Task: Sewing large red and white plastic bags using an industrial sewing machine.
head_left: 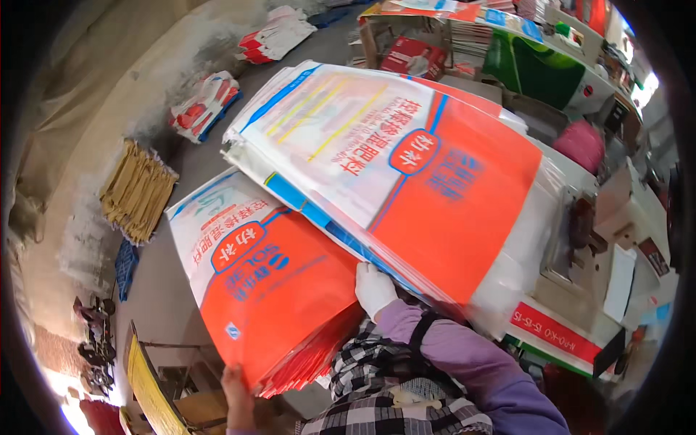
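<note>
A thick stack of orange and white printed sacks (283,290) lies slanted in front of me, its many edges fanned out along the near side. My left hand (236,395), bare, is closed on the near left corner of this stack. At its right edge, my right hand (374,288) in a white glove is closed on the stack's side, with some fingers hidden. Just beyond and to the right, a larger pile of orange and white sacks (464,210) in the same print rests on the table, partly in clear plastic. A blue strip (312,210) runs along the larger pile's edge.
A bundle of tan sacks (138,190) and two red and white bundles (204,105) (275,36) lie along the wall at left. A beige machine (623,206) and a pink bundle (580,145) stand at right. A yellow-edged frame (148,384) is at the near left.
</note>
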The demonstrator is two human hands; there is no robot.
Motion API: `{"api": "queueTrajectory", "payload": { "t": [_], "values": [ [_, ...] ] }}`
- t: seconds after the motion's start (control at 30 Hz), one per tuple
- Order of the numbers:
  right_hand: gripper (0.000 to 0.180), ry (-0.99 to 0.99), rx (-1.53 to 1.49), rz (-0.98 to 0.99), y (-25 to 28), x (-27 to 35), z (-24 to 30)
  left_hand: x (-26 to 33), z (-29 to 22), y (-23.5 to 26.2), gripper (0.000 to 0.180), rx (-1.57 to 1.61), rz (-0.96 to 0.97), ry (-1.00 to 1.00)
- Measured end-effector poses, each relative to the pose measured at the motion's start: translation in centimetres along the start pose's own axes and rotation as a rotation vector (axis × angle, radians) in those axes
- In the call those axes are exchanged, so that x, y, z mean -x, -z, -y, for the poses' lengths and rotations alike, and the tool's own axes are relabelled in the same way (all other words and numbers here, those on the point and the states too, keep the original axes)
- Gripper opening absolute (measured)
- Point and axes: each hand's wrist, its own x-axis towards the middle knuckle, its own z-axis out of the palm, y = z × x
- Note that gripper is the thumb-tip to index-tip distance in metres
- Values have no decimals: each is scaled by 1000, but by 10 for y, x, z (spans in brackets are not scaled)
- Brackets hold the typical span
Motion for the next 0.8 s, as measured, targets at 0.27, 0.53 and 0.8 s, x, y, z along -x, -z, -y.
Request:
{"api": "queueTrajectory", "payload": {
  "t": [0.27, 0.53, 0.8],
  "values": [
    [32, -23, -260, -102, 51, 102, -30, 9, -75, -189, 47, -904, 53, -1137],
    [15, -28, -578, 313, 107, 170, -77, 153, -28, -544, 27, -783, 1138, -1489],
    [42, -1009, -759, -463, 143, 196, -233, 137, -38, -550, 10, -273, 1488, -579]
  ]
}}
